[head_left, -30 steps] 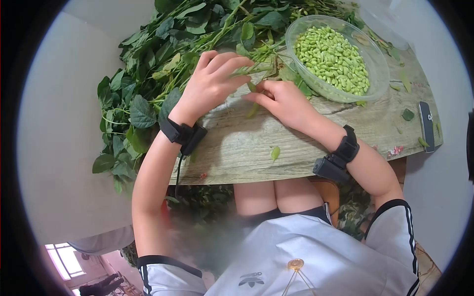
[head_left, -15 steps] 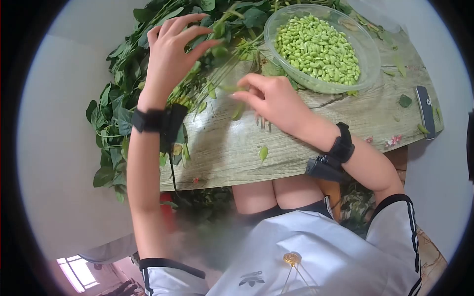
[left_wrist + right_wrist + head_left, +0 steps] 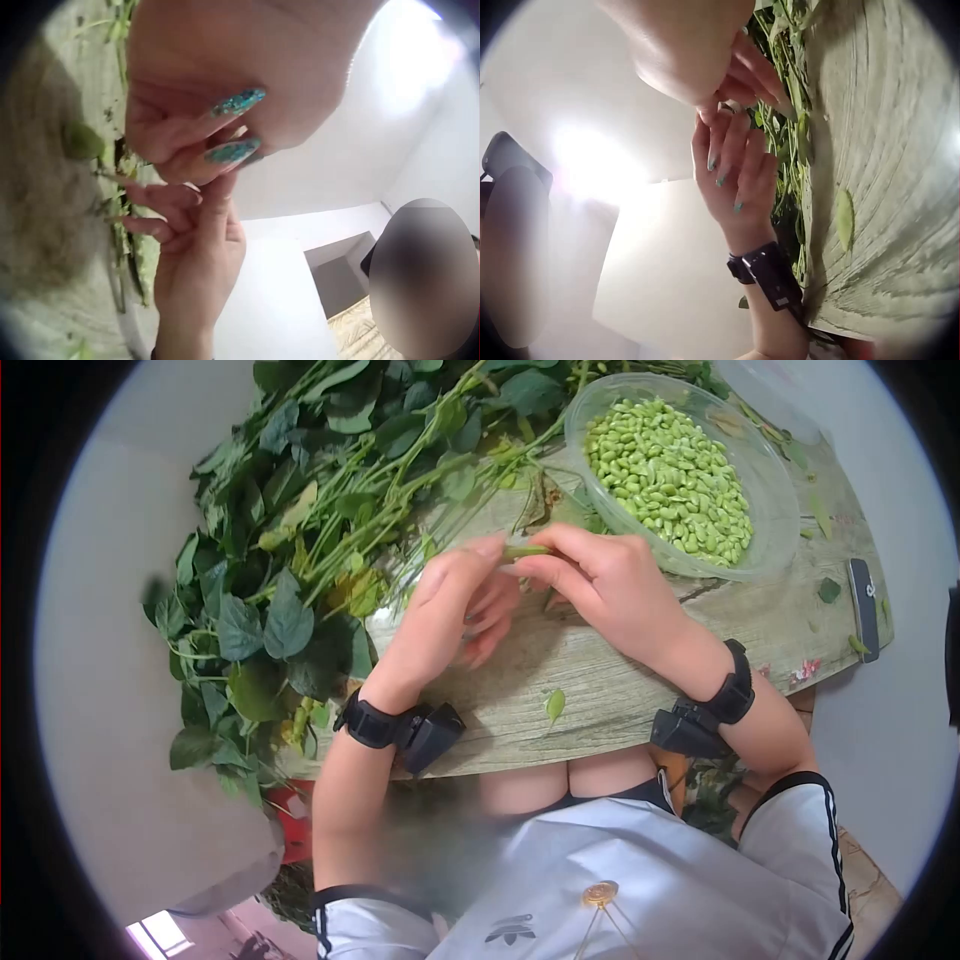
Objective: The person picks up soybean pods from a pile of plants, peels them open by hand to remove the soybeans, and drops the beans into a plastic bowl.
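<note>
In the head view a green bean pod (image 3: 526, 550) spans the fingertips of both hands above the wooden table (image 3: 590, 690). My left hand (image 3: 445, 600) pinches its left end, the other fingers curled beneath. From the right, the thumb and index finger of my right hand (image 3: 620, 595) pinch it. Both wrist views show the fingertips meeting, with the pod mostly hidden behind the fingers. Beyond my right hand stands a clear plastic bowl (image 3: 775, 525) of shelled green beans (image 3: 675, 480). Another pod (image 3: 555, 705) lies on the table nearer to me.
Leafy bean plants (image 3: 290, 615) with long stems are heaped along the table's left and back, hanging over the left edge. A dark phone-like object (image 3: 863, 610) lies near the right edge, with loose leaves and pods around it. A red object (image 3: 292, 820) is below the left edge.
My left hand reached up left among the stems half a second ago, then came back down right to meet the right hand. The pod is now between both hands.
</note>
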Demonstrator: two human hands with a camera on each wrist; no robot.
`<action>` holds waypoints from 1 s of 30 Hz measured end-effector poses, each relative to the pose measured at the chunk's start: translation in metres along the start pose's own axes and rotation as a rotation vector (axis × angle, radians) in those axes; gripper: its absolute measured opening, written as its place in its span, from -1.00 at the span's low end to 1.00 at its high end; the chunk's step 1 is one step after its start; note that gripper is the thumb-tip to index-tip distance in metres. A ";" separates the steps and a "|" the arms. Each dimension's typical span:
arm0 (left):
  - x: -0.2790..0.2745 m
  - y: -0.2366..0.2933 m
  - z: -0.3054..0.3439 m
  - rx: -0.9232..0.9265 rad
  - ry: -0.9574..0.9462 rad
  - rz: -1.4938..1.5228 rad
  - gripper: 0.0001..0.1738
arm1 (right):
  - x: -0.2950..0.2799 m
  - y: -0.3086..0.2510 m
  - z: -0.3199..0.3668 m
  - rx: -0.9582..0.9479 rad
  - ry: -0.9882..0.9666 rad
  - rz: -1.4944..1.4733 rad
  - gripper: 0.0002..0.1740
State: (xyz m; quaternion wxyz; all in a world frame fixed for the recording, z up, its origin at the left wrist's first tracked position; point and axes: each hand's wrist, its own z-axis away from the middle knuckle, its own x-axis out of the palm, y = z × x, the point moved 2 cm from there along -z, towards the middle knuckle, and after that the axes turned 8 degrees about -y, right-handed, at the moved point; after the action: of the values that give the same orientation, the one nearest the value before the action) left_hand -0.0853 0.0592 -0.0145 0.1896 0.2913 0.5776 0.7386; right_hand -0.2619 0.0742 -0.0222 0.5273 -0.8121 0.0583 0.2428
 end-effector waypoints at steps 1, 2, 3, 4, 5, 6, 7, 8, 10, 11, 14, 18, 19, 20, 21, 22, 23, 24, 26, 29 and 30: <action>0.000 -0.005 0.004 -0.001 0.013 0.022 -0.53 | 0.000 -0.003 0.002 0.012 -0.048 0.068 -0.80; 0.002 -0.006 0.005 -0.009 -0.020 0.072 -0.55 | 0.000 -0.005 0.002 0.014 -0.092 0.140 -0.81; 0.003 -0.006 0.006 -0.015 -0.054 0.120 -0.57 | 0.002 -0.005 0.001 0.013 -0.110 0.144 -0.81; 0.002 -0.006 0.006 -0.009 -0.045 0.132 -0.57 | 0.002 -0.007 0.002 -0.063 -0.065 0.200 -0.82; 0.002 -0.006 0.005 0.010 -0.089 0.142 -0.60 | 0.002 -0.008 0.003 -0.137 -0.019 0.253 -0.82; 0.003 -0.006 0.005 0.029 -0.134 0.151 -0.61 | 0.001 -0.008 0.003 -0.136 -0.032 0.254 -0.82; 0.003 -0.006 0.006 0.030 -0.130 0.160 -0.61 | 0.000 -0.008 0.004 -0.128 -0.039 0.265 -0.82; 0.004 -0.005 0.006 0.028 -0.129 0.149 -0.63 | -0.001 -0.008 0.004 -0.120 -0.044 0.277 -0.81; 0.007 -0.003 0.006 0.023 -0.132 0.139 -0.64 | -0.002 -0.011 0.003 -0.156 -0.036 0.300 -0.80; 0.008 -0.003 0.006 0.008 -0.108 0.141 -0.65 | -0.002 -0.011 0.003 -0.194 -0.021 0.319 -0.79; 0.010 0.000 0.008 -0.030 -0.079 0.140 -0.65 | -0.001 -0.009 0.003 -0.244 0.019 0.375 -0.78; 0.005 -0.003 0.007 -0.051 -0.111 0.153 -0.64 | -0.003 -0.011 0.003 -0.219 -0.032 0.373 -0.78; 0.006 -0.005 0.007 -0.050 -0.106 0.157 -0.64 | -0.002 -0.011 0.003 -0.235 -0.038 0.375 -0.77; 0.006 -0.008 0.006 -0.049 -0.069 0.172 -0.65 | -0.002 -0.011 0.002 -0.252 -0.041 0.377 -0.77; 0.006 -0.010 0.005 -0.048 -0.034 0.184 -0.65 | -0.002 -0.010 0.002 -0.251 -0.040 0.376 -0.77; 0.006 -0.010 0.005 -0.049 -0.037 0.182 -0.65 | -0.002 -0.009 0.002 -0.236 -0.049 0.377 -0.77; 0.005 -0.010 0.006 -0.072 -0.048 0.209 -0.66 | -0.002 -0.008 0.002 -0.219 -0.057 0.379 -0.78; 0.005 -0.011 0.006 -0.095 -0.059 0.237 -0.67 | -0.001 -0.006 0.002 -0.213 -0.052 0.380 -0.78; 0.006 -0.010 0.007 -0.118 -0.048 0.255 -0.67 | 0.001 -0.003 0.001 -0.282 -0.027 0.413 -0.83; 0.007 -0.015 0.007 -0.148 -0.004 0.299 -0.66 | 0.003 -0.003 0.002 -0.255 -0.079 0.410 -0.84; 0.007 -0.017 0.006 -0.157 0.021 0.323 -0.66 | 0.006 -0.004 0.003 -0.256 -0.083 0.410 -0.84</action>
State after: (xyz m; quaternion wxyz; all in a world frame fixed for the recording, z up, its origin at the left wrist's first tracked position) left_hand -0.0876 0.0725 -0.0284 0.0844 0.3569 0.4658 0.8053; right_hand -0.2566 0.0790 -0.0224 0.3616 -0.8328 0.1688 0.3835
